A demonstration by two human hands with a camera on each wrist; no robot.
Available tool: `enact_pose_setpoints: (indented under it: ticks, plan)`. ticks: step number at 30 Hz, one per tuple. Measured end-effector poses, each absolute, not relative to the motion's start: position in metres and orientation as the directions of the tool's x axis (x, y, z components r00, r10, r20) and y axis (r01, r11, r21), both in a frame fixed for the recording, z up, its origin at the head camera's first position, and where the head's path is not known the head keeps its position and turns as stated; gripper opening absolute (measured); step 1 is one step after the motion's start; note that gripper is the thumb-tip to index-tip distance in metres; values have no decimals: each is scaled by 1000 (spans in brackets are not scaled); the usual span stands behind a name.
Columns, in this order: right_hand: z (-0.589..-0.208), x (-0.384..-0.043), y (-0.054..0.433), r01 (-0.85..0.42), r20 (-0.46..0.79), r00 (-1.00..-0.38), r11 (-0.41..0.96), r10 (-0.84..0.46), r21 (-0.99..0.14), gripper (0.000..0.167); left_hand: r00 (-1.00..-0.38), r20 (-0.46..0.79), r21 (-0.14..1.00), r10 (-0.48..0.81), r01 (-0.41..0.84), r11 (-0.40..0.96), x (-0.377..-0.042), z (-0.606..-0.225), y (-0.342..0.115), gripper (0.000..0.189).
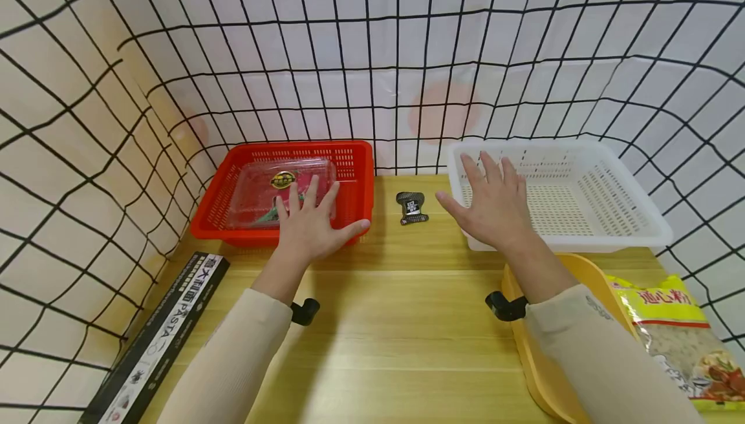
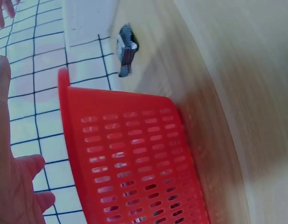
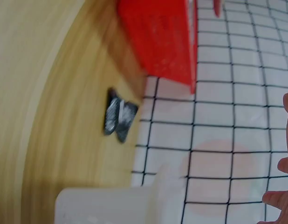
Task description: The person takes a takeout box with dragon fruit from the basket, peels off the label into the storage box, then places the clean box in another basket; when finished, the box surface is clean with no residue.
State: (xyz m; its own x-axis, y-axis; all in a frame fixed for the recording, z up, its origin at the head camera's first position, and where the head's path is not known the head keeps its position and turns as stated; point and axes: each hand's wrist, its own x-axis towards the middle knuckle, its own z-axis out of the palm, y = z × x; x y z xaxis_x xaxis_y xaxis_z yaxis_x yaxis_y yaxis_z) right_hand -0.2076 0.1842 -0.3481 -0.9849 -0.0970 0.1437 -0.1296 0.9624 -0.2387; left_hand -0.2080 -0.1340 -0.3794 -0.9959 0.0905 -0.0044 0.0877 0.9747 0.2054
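My left hand (image 1: 308,227), fingers spread, hovers over the front of a red perforated basket (image 1: 356,191) and holds nothing. Inside the basket lies a clear plastic box (image 1: 250,185) with a round yellow-and-black sticker and something pink and green in it. My right hand (image 1: 495,207), also spread and empty-handed, is above the left side of a white perforated basket (image 1: 605,211). Between the baskets lies a small dark packet (image 1: 412,207), narrow in the middle, with a white label. The wrist views show the packet (image 2: 126,49) beyond the red basket's side (image 2: 120,102).
A long black-and-white pasta box (image 1: 169,327) lies at the left. A yellow bin (image 1: 538,372) stands under my right forearm, beside a yellow-topped bag of macaroni (image 1: 678,333). Black wire mesh (image 1: 367,62) surrounds the back and sides of the wooden table (image 1: 401,340).
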Motion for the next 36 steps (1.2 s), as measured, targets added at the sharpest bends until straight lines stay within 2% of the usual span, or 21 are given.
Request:
enact_pose_setpoints:
  ticks: [9,19,29,36]
  plan:
    - [-329,-192,169,-242,284,-947,911,-148,-333,83,-994,68,217,90,102,971,-191,-374,-140,103]
    - [-317,-176,153,-320,357,-918,851,-170,-417,76,-978,207,319,38,104,942,-171,-375,-152,103]
    - [-319,-168,143,-380,407,-894,797,-187,-470,72,-952,271,538,-141,28,842,-153,-387,-170,94]
    - [-326,-162,133,-393,389,-901,742,-192,-543,67,-933,215,638,-289,-90,764,-152,-405,-183,93]
